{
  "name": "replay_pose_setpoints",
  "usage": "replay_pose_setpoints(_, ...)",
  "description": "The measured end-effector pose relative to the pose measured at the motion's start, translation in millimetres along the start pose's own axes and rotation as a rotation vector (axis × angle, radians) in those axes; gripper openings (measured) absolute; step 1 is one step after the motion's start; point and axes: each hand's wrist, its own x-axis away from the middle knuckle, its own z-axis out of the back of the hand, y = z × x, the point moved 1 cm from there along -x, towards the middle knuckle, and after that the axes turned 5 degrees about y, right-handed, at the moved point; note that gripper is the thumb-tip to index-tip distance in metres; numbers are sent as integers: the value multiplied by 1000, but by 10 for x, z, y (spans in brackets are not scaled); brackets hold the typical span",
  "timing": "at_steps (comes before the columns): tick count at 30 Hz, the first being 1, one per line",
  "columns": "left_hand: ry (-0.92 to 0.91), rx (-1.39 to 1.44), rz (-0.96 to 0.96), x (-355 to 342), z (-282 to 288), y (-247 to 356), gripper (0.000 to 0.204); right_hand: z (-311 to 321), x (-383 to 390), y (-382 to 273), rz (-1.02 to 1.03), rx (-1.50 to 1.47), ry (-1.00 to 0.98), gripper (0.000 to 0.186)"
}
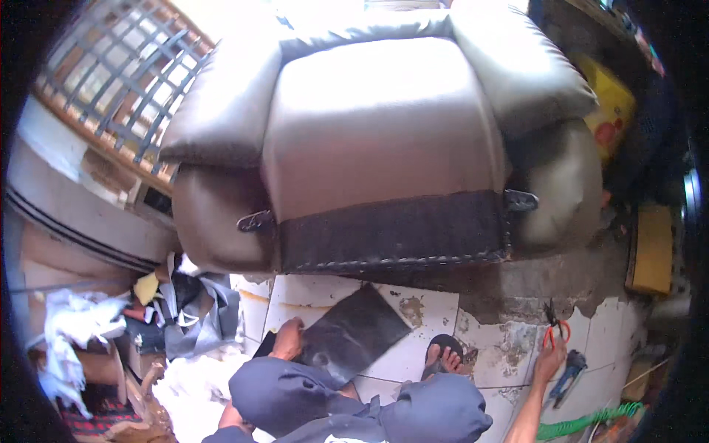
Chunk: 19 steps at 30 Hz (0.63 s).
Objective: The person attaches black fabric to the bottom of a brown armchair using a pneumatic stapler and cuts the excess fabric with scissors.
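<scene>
My right hand [549,362], at the lower right, is closed on the orange handles of a pair of scissors [557,334]. Their dark blades point away from me over the tiles. Beyond my left knee, my left hand [289,340] grips the left edge of a black sheet [357,330] that looks like leatherette. The sheet lies on the floor, its far corner near the sofa chair. Ahead stands a large brown padded armchair [384,148], with a dark strip [391,230] and a light stitch line along its lower front.
Fabric scraps [199,317] and white stuffing [196,391] lie on the left. A blue and dark hand tool [568,378] rests beside my right hand, near a green coiled hose [591,421]. My sandalled foot [443,359] is on the broken tiles. A yellow block [653,249] stands far right.
</scene>
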Motion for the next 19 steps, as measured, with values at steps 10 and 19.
replay_pose_setpoints(10,244,21,301,162,1752,441,17,-287,-388,-628,-165,246,-23,42)
replay_pose_setpoints(19,658,310,-581,-1164,2706,3018,13,1646,-493,-3373,249,-899,-458,34)
